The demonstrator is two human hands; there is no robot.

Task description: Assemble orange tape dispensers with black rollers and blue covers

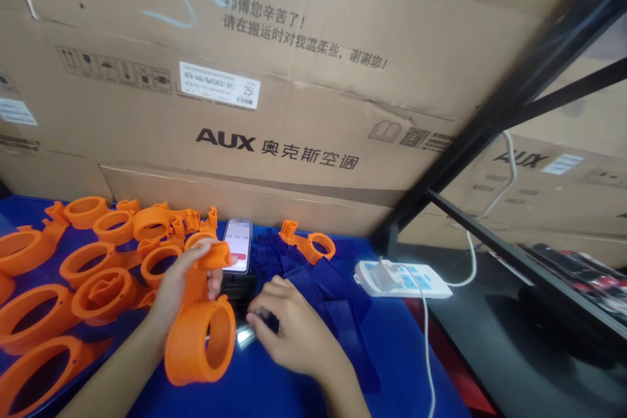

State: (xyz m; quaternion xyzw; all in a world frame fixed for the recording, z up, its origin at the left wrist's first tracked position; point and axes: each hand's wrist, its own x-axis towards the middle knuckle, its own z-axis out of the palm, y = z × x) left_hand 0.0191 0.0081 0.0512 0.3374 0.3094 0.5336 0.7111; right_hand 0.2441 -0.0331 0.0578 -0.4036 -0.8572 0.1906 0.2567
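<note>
My left hand (171, 284) is closed around the arm of an orange plastic ring piece (196, 356), with its ring hanging down toward me and its clip-like end on top. To the right, my right hand (298, 336) has its thumb and fingertips curled together; whatever may be between them is too small or hidden to name. A shiny silvery object (245, 337) lies just below those fingertips. Several more orange ring pieces (102, 297) cover the left of the blue table (264, 392). Dark blue scraps and flat sheets (343, 320) lie behind and beside my right hand.
A phone (238, 245) with a running timer leans behind my hands, near a black object. One orange ring piece (322, 249) sits at the back. A white power strip (431, 281) with cables is at right, beside a black metal frame (441, 157). A large carton (294, 111) walls off the back.
</note>
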